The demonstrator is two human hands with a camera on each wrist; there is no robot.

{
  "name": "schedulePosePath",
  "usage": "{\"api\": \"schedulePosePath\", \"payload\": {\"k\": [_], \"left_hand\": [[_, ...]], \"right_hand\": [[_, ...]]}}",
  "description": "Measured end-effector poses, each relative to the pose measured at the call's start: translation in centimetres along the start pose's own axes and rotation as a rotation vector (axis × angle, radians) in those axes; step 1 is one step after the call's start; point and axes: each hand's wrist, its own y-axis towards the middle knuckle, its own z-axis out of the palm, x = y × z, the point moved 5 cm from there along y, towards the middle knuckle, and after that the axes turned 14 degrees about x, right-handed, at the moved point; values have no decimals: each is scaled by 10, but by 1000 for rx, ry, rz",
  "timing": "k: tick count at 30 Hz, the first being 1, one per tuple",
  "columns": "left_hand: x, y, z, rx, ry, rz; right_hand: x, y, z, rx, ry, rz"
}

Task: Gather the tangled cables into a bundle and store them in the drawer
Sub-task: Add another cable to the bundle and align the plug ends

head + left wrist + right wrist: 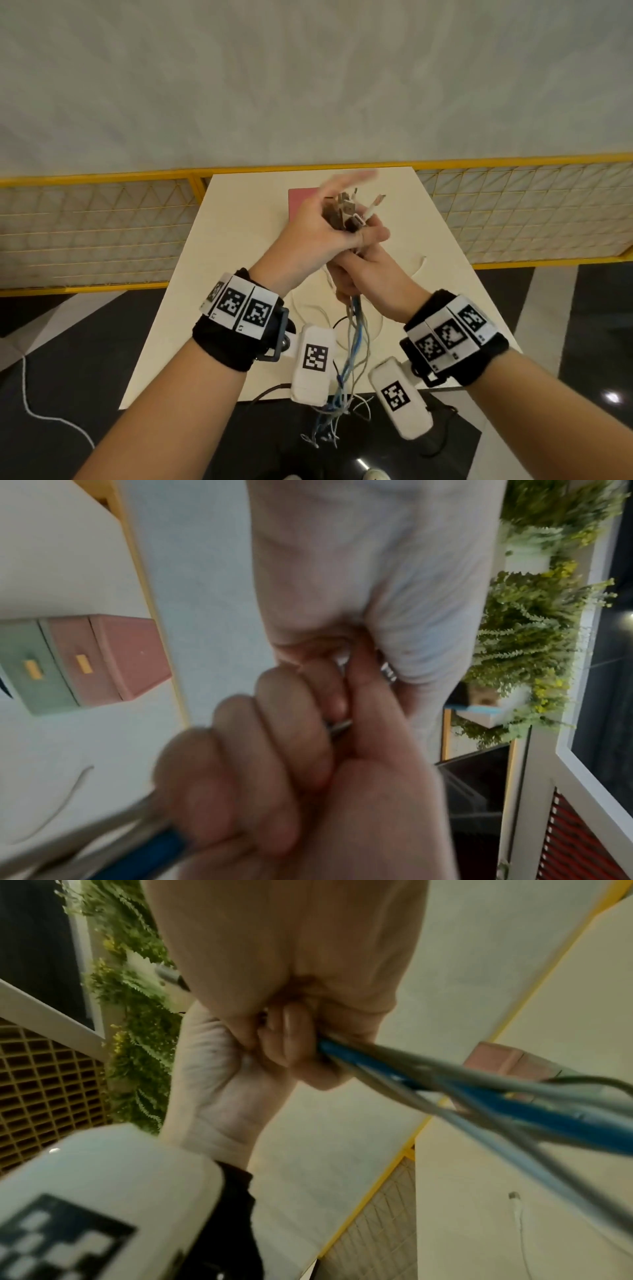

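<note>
Above the pale tabletop [219,260], both the left hand [310,236] and right hand [368,274] gripped the cables [352,329], gathering them; next, I judged, coiling dangling ends before reaching the drawer [80,660] near the far edge.

The cream desk [239,219] stood against the yellow-framed mesh fence. At its far end sat a small pink and green drawer box [85,661]. Loose white cables [419,270] lay on the top nearer in.

Head overhead; wrist cameras close on hands [342,253]
</note>
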Motion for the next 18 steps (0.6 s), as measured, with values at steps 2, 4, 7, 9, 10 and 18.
{"api": "schedulePosePath", "payload": {"k": [2,4,7,9,10,18], "left_hand": [[0,0,-4,41,-39,56],[-1,-1,-3,147,-48,85],[-3,-4,-3,174,-24,93],[-4,-3,-3,110,0,127],[-4,-2,-4,69,-1,138],[2,5,-2,150,-25,27]], "right_hand": [[-3,3,-1,-20,20,23],[-5,5,-3,-23,60,43],[-8,5,-4,10,121,37],[-9,3,-4,2,117,52],[-9,3,-4,-4,116,59],[-6,3,-6,75,180,81]]}}
